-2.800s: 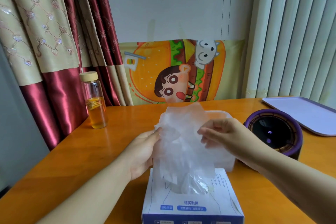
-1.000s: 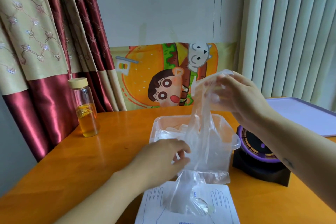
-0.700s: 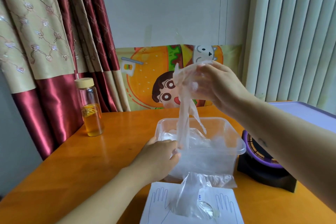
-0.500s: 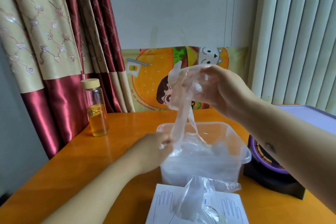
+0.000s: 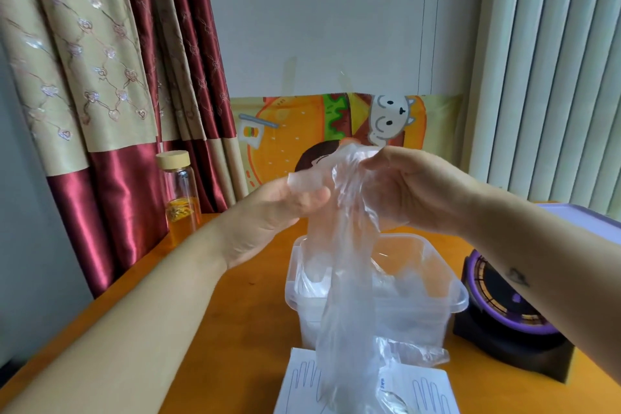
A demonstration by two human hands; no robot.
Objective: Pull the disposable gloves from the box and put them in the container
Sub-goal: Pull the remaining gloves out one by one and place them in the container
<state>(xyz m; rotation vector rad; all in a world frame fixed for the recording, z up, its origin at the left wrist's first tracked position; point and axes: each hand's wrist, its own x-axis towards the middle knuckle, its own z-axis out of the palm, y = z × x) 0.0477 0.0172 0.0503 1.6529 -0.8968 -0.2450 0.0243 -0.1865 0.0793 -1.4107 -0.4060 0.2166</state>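
A clear plastic disposable glove [image 5: 349, 279] hangs stretched in the air above the table. My right hand [image 5: 403, 188] grips its bunched top, and my left hand [image 5: 279, 208] pinches the same top edge from the left. The glove's lower end reaches down in front of the white glove box [image 5: 302, 386] at the bottom edge, where another glove [image 5: 403, 356] sticks out of the slot. Behind the hanging glove stands the clear plastic container [image 5: 447, 296] with crumpled gloves inside.
A glass bottle [image 5: 179, 195] with amber liquid and a light-coloured cap stands at the left by the curtain. A black and purple round device [image 5: 504, 312] sits right of the container, a lilac tray [image 5: 584, 222] behind it. The orange table [image 5: 235, 329] carries everything.
My left hand rose from beside the container's rim to the top of the glove and took hold next to my right hand. The glove now hangs lower, down to the box.
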